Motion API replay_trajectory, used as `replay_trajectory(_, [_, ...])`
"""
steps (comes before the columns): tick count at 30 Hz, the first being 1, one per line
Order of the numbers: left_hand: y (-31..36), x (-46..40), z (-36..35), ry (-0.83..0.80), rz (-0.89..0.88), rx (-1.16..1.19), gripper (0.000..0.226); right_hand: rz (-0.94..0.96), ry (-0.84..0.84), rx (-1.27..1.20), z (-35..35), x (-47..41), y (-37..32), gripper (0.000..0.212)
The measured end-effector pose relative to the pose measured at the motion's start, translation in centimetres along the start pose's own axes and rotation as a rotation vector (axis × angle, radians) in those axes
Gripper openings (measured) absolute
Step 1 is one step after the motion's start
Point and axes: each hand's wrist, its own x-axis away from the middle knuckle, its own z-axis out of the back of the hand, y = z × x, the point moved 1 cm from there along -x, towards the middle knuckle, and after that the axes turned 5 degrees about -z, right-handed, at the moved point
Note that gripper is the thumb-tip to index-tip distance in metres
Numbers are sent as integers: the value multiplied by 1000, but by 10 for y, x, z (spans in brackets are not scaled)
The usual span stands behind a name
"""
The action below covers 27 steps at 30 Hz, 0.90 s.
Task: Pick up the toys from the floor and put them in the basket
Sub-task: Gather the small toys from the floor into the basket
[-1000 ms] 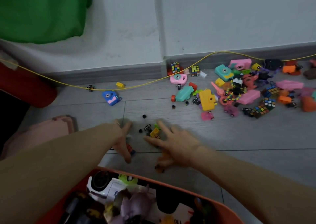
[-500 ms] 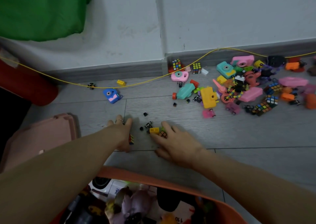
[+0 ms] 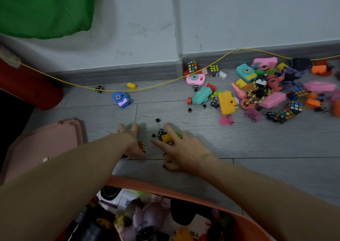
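Note:
On the grey floor my left hand [image 3: 131, 143] reaches forward with a small puzzle cube [image 3: 142, 146] tucked between its thumb and palm. My right hand [image 3: 184, 152] lies spread over a little cluster of toys. Its thumb and index finger sit on either side of a yellow brick [image 3: 166, 137], beside a green piece [image 3: 178, 134] and tiny black parts [image 3: 160, 132]. The orange basket [image 3: 165, 190] is at the bottom, right below both arms. It holds a white toy car [image 3: 114, 196] and soft toys.
A large pile of toy cameras, cubes and cars [image 3: 257, 95] lies at the right by the skirting. A blue toy camera [image 3: 120, 99], a yellow block [image 3: 131, 85] and a yellow cord [image 3: 156, 86] lie farther back. A pink lid [image 3: 47, 143] is at the left.
My left hand has drawn the small cube up off the floor into its grasp and shifted slightly forward. My right hand has closed in around the yellow brick cluster.

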Motion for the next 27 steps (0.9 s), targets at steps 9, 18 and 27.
replay_trajectory(9, [1, -2, -1, -47, -1, 87, 106, -1, -31, 60, 8, -24, -4, 67])
replay_trajectory(18, [15, 0, -1, -43, -103, 155, 88, -76, 64, -146, 7, -21, 1, 36])
replay_trajectory(27, [24, 3, 0, -71, -140, 284, 95, -188, 147, -259, 9, -12, 17, 24])
